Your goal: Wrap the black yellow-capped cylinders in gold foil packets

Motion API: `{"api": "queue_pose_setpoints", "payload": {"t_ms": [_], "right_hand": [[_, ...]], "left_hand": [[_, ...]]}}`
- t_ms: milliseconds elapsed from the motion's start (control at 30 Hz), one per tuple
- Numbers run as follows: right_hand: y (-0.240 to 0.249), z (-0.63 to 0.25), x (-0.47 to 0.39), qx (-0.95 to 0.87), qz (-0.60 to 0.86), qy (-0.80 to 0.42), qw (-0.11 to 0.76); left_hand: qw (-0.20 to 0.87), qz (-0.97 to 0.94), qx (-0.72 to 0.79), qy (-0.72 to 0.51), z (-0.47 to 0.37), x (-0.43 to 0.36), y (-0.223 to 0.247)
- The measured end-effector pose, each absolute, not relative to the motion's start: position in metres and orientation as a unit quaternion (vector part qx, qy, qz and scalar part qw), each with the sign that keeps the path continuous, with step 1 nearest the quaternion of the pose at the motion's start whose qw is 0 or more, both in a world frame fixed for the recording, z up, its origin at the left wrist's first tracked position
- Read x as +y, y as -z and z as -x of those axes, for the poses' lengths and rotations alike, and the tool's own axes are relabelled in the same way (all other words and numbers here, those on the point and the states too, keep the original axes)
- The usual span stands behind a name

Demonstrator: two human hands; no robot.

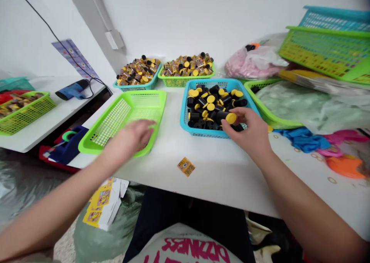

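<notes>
My right hand (pixel 245 126) is at the near right side of a blue basket (pixel 182 120), thumb and fingers closed on a small black canister with a yellow cap (pixel 230 118). The basket is heaped with similar black, yellow-capped canisters (pixel 211 99). Smeared by motion, my left hand (pixel 134 135) hovers over the near right part of a green basket (pixel 163 101); whether it holds anything is unclear. Part of that basket's floor is hidden behind the hand and forearm. A small yellow printed label (pixel 186 166) lies flat on the white table (pixel 170 139) between my hands.
Along the wall, a blue basket (pixel 150 86) and a green basket (pixel 173 82) hold many labelled canisters. To the right are stacked baskets (pixel 320 54), plastic bags (pixel 300 101) and colourful balloon-like pieces (pixel 309 139). A blue heat gun (pixel 72 90) lies on the left table.
</notes>
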State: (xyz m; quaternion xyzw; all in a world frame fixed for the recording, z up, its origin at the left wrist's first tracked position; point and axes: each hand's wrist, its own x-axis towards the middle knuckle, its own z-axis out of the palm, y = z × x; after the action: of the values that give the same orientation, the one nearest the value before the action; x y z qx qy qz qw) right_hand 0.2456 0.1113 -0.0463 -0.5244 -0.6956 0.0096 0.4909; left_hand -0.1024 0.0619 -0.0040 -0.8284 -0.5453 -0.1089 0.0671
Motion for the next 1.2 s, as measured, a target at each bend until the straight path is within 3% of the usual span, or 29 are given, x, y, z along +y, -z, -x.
{"api": "queue_pose_setpoints", "payload": {"t_ms": [67,200,333,433,600,733,867,1033,1200], "right_hand": [[0.048,-0.245,0.112,-0.707,0.513,0.002,0.487],[0.051,-0.246,0.112,-0.721,0.503,-0.003,0.476],[0.05,-0.247,0.111,-0.721,0.5,-0.019,0.48],[0.049,-0.245,0.109,-0.723,0.49,-0.021,0.488],[0.046,-0.237,0.101,-0.717,0.446,-0.066,0.532],[0.039,-0.235,0.095,-0.701,0.377,-0.213,0.567],[0.034,-0.24,0.094,-0.668,0.334,-0.38,0.546],[0.04,-0.243,0.097,-0.592,0.304,-0.535,0.521],[0.036,-0.236,0.089,-0.596,0.325,-0.571,0.462]], "left_hand": [[0.051,0.909,-0.402,0.099,0.064,0.029,0.033],[0.094,0.924,-0.37,0.032,0.021,-0.023,0.099],[0.139,0.937,-0.314,0.061,0.032,-0.054,0.106],[0.012,0.951,-0.278,0.135,0.043,-0.057,0.07],[-0.275,0.818,-0.378,0.335,0.022,-0.005,0.017],[-0.436,0.7,-0.377,0.422,-0.008,0.057,0.02],[-0.591,0.594,-0.344,0.425,-0.027,0.089,0.046],[-0.578,0.638,-0.327,0.389,-0.023,0.091,0.072],[-0.505,0.705,-0.329,0.374,-0.016,0.091,0.076]]}}
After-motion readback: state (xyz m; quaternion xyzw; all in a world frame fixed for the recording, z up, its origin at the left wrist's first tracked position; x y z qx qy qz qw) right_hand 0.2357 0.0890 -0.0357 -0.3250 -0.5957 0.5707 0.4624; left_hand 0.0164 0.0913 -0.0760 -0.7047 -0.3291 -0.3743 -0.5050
